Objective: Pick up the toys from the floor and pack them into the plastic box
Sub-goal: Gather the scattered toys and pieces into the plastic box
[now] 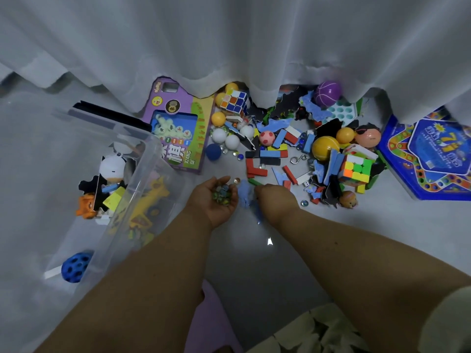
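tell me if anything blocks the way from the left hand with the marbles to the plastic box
Nothing visible does. The left hand cups a pile of marbles just right of the plastic box, whose top is open. Only the box's near clear wall lies between them, so the hand would have to lift over its rim.

Clear plastic box (142, 159) at 9 o'clock, open, part-filled: plush (112, 166), yellow toy (150, 200), blue holed ball (75, 267). Toys scattered on floor at 1 o'clock: cubes (355, 170), balls (325, 147), blocks (274, 154), marbles (221, 196) cupped in left palm.
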A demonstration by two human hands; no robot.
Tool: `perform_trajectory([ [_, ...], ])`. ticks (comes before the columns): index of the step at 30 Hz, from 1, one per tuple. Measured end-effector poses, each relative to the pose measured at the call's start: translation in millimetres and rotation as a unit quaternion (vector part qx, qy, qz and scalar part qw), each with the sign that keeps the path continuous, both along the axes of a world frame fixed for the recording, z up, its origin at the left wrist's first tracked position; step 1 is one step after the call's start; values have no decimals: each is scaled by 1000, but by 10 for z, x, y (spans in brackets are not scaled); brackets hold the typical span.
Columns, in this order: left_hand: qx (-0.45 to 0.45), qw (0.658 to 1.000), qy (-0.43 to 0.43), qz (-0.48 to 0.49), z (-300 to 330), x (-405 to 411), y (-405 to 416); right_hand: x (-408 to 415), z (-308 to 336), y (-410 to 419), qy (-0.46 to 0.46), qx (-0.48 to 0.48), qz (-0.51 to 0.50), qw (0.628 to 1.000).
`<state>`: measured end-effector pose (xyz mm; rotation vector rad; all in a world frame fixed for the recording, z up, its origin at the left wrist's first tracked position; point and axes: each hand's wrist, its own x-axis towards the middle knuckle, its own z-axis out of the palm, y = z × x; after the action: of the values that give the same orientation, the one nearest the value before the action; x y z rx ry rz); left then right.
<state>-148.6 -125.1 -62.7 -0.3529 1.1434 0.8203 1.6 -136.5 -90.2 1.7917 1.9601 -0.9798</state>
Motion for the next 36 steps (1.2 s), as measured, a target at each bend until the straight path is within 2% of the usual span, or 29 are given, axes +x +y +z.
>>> perform_trajectory([
  [7,-16,999,36,-8,-113,-99,-15,-86,-52,239,5,-29,-61,998],
  [11,-23,999,45,-18,-166,-111,2,-102,5,277,14,-23,-50,998],
  [24,-28,999,41,-3,-239,-213,151,-373,-91,401,36,121,-18,992],
  [27,-26,999,38,2,-232,-220,182,-447,-61,481,78,142,34,986],
  [30,-28,998,51,10,-246,-266,207,-560,-98,533,67,118,101,986],
  [36,-59,993,102,-15,-394,-397,207,-634,-153,529,45,105,129,985],
])
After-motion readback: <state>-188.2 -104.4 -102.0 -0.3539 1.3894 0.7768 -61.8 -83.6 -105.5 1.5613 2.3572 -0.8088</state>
